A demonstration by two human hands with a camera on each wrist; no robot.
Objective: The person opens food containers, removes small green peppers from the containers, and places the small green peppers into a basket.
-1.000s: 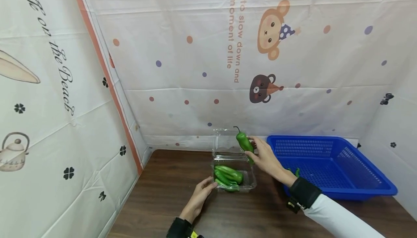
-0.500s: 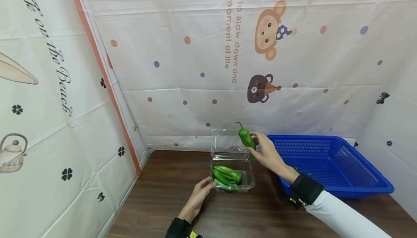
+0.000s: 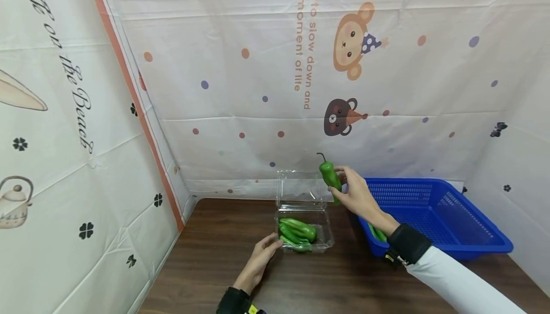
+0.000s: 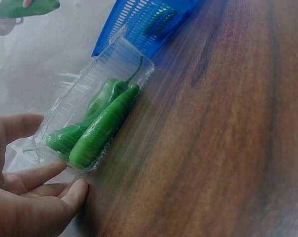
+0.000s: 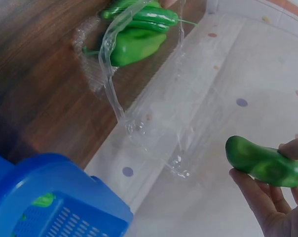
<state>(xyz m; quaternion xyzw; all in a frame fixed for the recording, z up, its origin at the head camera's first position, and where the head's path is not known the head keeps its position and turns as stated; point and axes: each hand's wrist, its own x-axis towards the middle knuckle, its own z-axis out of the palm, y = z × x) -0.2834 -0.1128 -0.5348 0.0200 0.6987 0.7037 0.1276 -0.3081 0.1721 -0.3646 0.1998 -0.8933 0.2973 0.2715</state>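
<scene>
On a dark brown table (image 3: 202, 266) with wavy wood lines sits a see-through, square-cornered plastic box (image 3: 327, 243). Make that box the middle of a clock, with twelve on the far side. At one o'clock, up in the air, is a shiny green pepper (image 3: 329, 174), fat and smooth, its thin bent stem on top. The right hand (image 3: 360, 198), at two o'clock, pinches its lower half between thumb and fingers. At eight o'clock, the left hand (image 3: 259, 259) is loose, fingertips just touching the box's near corner. The clear, shiny lid (image 3: 292, 190) stands up at twelve. At three is a big blue plastic basket (image 3: 464, 214) full of little holes, with some green peppers (image 3: 378, 234) by its nine o'clock side. Long, smooth peppers (image 3: 302, 230) lie close together in the box.

The step in hand looks like carrying one pepper. The next move calls, I think, for a gentle, sure grip that misses the thin lid, while the left hand steadies the box.
</scene>
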